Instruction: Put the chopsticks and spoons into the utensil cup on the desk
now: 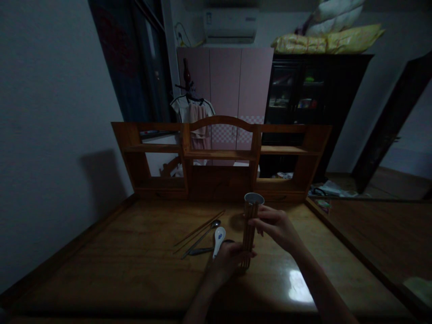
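Observation:
A bundle of wooden chopsticks (249, 229) stands upright between my two hands, above the table. My left hand (227, 261) is closed around its lower part. Higher up, my right hand (275, 224) pinches the bundle near its top. Just behind that hand and the chopstick tops is a grey metal cup (254, 197); whether my fingers touch it I cannot tell. Left of the bundle lie two loose chopsticks (199, 228), a long-handled metal spoon (216, 223) and a white ceramic spoon (219, 236) with a blue mark. A dark utensil (201, 251) is partly hidden under the white spoon.
The wooden table (135, 265) carries a low shelf unit (219, 155) along its far edge. A white wall (60, 135) borders the left side. Beyond are a pink wardrobe (224, 81), a dark cabinet (313, 108) and a clothes stand (187, 85). The light is dim.

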Motion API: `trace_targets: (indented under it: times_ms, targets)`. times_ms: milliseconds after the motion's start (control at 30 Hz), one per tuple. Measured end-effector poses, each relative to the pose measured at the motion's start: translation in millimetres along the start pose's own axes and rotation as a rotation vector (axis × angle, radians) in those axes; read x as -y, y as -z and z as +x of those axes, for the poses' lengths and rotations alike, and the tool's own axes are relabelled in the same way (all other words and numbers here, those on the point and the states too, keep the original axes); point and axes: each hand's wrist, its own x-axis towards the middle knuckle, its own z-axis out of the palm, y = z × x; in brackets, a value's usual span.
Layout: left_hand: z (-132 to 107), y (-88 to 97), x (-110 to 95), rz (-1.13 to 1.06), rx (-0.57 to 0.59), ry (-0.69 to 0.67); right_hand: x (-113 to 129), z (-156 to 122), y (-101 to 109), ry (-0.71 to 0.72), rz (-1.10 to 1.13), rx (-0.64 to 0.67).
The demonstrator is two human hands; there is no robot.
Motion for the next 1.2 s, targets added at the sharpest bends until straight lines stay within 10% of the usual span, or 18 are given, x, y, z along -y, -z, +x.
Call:
trace_targets:
  times_ms: [1200]
  targets:
    - [-0.7, 1.0, -4.6, -0.037, 0.013, 0.031, 0.8, -0.1, -0.8, -0.009, 0.001, -0.005]
